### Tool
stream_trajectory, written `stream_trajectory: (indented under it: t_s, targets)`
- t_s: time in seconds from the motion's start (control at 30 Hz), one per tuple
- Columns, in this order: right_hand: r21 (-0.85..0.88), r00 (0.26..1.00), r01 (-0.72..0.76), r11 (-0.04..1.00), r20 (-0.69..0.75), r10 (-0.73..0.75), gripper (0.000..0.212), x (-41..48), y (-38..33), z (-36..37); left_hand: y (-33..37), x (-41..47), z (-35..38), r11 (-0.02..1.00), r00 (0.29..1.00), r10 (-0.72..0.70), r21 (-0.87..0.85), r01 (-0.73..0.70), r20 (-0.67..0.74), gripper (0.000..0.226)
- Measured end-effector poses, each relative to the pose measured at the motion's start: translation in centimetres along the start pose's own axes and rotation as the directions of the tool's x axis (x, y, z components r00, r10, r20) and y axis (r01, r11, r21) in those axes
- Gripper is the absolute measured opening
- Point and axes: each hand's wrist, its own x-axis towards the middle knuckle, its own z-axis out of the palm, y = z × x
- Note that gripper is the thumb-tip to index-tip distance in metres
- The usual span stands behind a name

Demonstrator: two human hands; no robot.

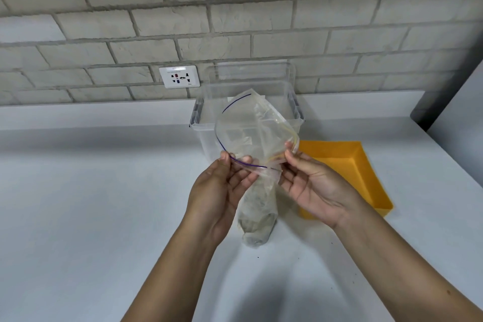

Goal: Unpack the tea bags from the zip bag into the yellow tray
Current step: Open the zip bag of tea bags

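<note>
A clear zip bag (251,133) with a purple and a yellow zip strip is held up above the white counter, its mouth spread wide toward me. My left hand (222,191) pinches the purple strip side. My right hand (313,185) pinches the yellow strip side. The bag's lower end hangs down between my hands, and pale tea bags (257,227) are bunched inside it, touching the counter. The yellow tray (360,165) sits on the counter to the right, partly behind my right hand; the part of its inside that shows holds nothing.
A clear plastic storage box (292,86) stands behind the bag against the brick wall. A white wall socket (179,76) is to its left. The white counter (91,191) stretches left and toward me. A dark vertical edge (444,94) rises at far right.
</note>
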Motion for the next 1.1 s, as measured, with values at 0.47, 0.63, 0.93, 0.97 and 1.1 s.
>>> stream_trajectory:
  t_s: [0.47, 0.63, 0.93, 0.97, 1.1]
  targets:
    - [-0.144, 0.991, 0.074, 0.987, -0.096, -0.089, 0.014, 0.5, -0.1, -0.1, -1.2, 0.6, -1.4, 0.941, 0.996, 0.077, 0.334, -0.056, -0.050, 0.052]
    - [-0.162, 0.988, 0.091, 0.983, -0.106, -0.109, 0.020, 0.2, 0.1, 0.4, -2.1, 0.5, -1.6, 0.981, 0.998, 0.043, 0.191, -0.032, -0.053, 0.029]
    - [-0.412, 0.960, 0.128, 0.902, -0.176, -0.217, 0.026, 0.7, 1.3, 0.8, -3.2, 0.2, -1.6, 0.983, 0.979, -0.167, -0.050, 0.174, 0.120, 0.030]
    - [-0.311, 0.972, 0.095, 0.946, -0.176, -0.156, 0.026, 0.9, 1.2, 0.7, -3.1, 0.4, -1.7, 0.964, 0.974, -0.203, -0.155, 0.217, 0.106, 0.030]
    - [0.122, 0.979, -0.114, 0.986, -0.153, 0.132, 0.031, 1.7, 1.2, -0.2, -3.0, 1.5, -3.0, 0.864, 0.958, -0.275, -0.417, 0.281, 0.078, 0.036]
